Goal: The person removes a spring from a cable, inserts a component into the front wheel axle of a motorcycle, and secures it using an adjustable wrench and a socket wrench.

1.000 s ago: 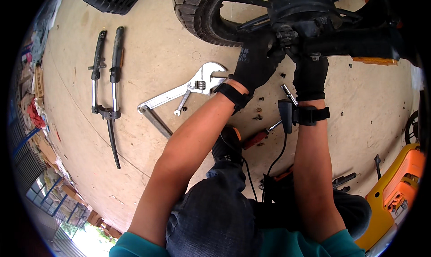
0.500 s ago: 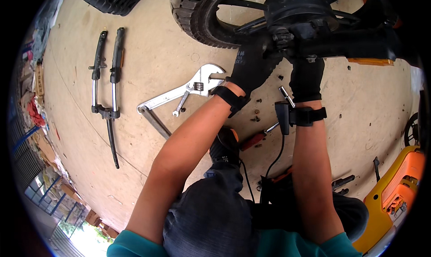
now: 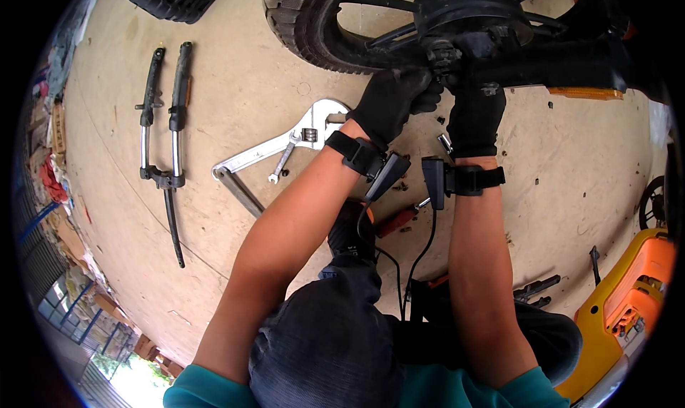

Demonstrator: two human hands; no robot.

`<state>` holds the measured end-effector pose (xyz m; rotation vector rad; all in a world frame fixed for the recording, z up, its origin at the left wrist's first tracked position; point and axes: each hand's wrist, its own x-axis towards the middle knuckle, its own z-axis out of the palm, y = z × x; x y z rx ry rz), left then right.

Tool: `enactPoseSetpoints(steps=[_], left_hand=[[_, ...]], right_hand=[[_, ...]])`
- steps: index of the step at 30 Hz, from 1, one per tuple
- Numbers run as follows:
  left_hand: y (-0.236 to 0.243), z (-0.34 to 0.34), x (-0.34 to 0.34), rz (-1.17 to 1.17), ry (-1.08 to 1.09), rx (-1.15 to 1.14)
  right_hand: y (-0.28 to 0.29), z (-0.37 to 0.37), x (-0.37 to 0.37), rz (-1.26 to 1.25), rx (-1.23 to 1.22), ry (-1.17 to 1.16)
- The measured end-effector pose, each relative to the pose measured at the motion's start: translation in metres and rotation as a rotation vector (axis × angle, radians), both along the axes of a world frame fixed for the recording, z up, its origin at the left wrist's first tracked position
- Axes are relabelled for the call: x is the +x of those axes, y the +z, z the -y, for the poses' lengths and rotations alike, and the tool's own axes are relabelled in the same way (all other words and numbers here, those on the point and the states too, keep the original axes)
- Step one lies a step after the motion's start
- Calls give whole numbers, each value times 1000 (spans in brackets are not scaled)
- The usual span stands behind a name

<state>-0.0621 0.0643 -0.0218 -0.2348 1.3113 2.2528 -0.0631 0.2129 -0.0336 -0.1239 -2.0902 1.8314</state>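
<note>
Pale, scuffed floor [image 3: 228, 73] fills the scene, clutter piled along its left edge with a red cloth [image 3: 53, 177] in it, and daylight spilling in low on that side. Up top, the action: a black spoked wheel [image 3: 307, 30] leans in at the upper edge, its hub [image 3: 464, 16] right above the two black-gloved hands. The left hand [image 3: 392, 100] is at the dark fitting [image 3: 444, 57] beside the hub, fingers curled; whether that grip pinches anything, I cannot tell. And the right hand [image 3: 478, 123] is up against the underside of the black arm [image 3: 549, 62], fingertips tucked out of sight, so its grip can't be read either. An orange reflector [image 3: 586, 93] sits along that arm, to the right.

Below the hands, what a spread! A big silver adjustable wrench [image 3: 260, 153] lies just left of the left wrist, a small spanner [image 3: 283, 160] laid across it, a dark bar [image 3: 240, 192] by its handle end. A red-handled tool [image 3: 396, 223] lies between the forearms, small dark bolts [image 3: 401, 187] dotted nearby. Well off to the left, a two-legged fork [image 3: 177, 148]; lower right, a yellow-and-orange case [image 3: 596, 329]. Both wrists wear black straps [image 3: 471, 180].
</note>
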Motion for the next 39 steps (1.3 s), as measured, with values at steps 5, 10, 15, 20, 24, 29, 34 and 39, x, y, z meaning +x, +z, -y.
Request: enactPoseSetpoints(steps=[5, 10, 15, 20, 24, 29, 34, 39], left_hand=[[-5, -1, 5, -71, 13, 12], [10, -25, 0, -280, 102, -127], [-4, -29, -21, -392, 107, -207], [1, -23, -30, -725, -23, -586], [12, -16, -36, -730, -209, -694], [35, -8, -37, -990, -464, -997], [29, -15, -32, -887, -347, -905], [23, -10, -30, -727, -334, -942]], right_hand=[[1, -4, -1, 4, 182, 27], [2, -4, -2, -102, 296, 40], [-7, 3, -2, 32, -293, 24], [-2, 10, -6, 89, -437, -97], [-1, 13, -11, 66, -422, -161], [23, 12, -5, 121, -495, -184], [28, 9, -3, 147, -554, -189], [37, 3, -1, 187, -520, -162]])
